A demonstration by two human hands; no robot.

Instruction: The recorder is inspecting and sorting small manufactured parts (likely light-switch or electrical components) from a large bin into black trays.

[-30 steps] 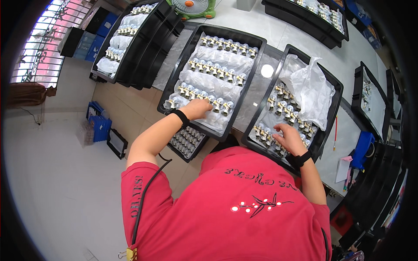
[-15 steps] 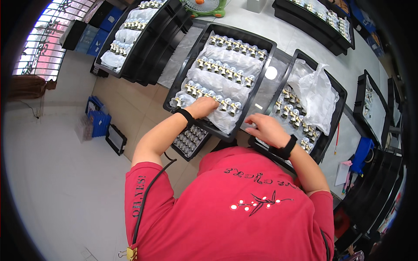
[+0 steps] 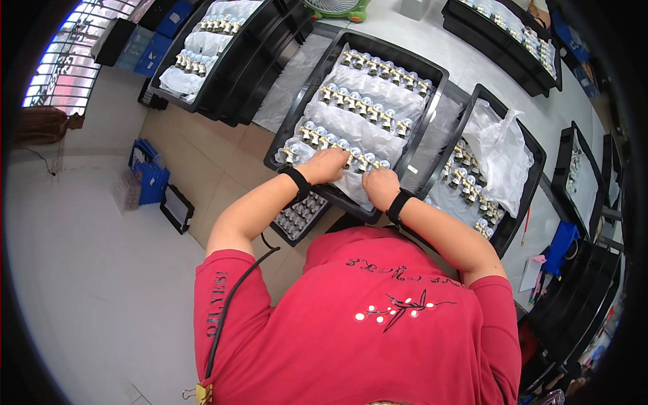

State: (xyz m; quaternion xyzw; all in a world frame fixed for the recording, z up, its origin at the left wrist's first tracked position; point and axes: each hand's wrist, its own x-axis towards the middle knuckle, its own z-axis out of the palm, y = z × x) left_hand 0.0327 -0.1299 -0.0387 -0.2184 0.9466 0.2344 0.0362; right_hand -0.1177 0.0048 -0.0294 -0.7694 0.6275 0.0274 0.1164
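Near fig. row [image 3: 331, 141], slanting down L-to-R, is being reached mid-length by L hand [image 3: 327, 166], its R end by R hand [image 3: 382, 187]; both curled, grip unclear.

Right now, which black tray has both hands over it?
The black tray between the tray stack and the tray with crumpled plastic: the left hand and right hand are over its near end; the others have neither.
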